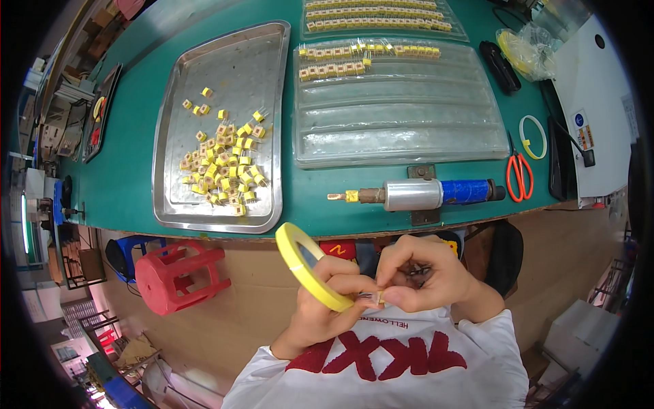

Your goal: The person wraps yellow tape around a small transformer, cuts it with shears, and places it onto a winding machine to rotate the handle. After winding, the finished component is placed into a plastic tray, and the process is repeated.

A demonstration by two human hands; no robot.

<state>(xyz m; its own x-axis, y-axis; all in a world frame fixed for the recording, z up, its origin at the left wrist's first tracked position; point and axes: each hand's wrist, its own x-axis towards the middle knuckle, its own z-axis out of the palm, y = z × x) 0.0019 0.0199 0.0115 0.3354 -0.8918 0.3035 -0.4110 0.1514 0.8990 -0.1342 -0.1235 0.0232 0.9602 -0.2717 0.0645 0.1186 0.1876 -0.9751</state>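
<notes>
Small component (378,298) with thin metal pins is located between the fingertips of the two hands, in front of the person's white shirt (484,351) and below the near edge of the green surface (327,221). The left hand (319,315) is on its pin side, with thumb and fingers closed around it, and the right hand (430,276) is on its other side, pinching it between thumb and index finger, so the component touches both hands and partly is hidden by them. A yellow tape roll (297,266) stands tilted against the left hand; whether a finger passes through its ring, I cannot tell. Inside the curled fingers of the right hand there is a dark object (417,273), too much covered to recognise. On the surface, well apart from the hands, many similar yellow pieces (221,160) lie heaped in a metal tray (176,85), and others are standing in rows in a clear plastic tray (402,123). Nearer to the hands lies a silver and blue cylindrical tool (412,195), and to its right are red-handled scissors (520,177)
</notes>
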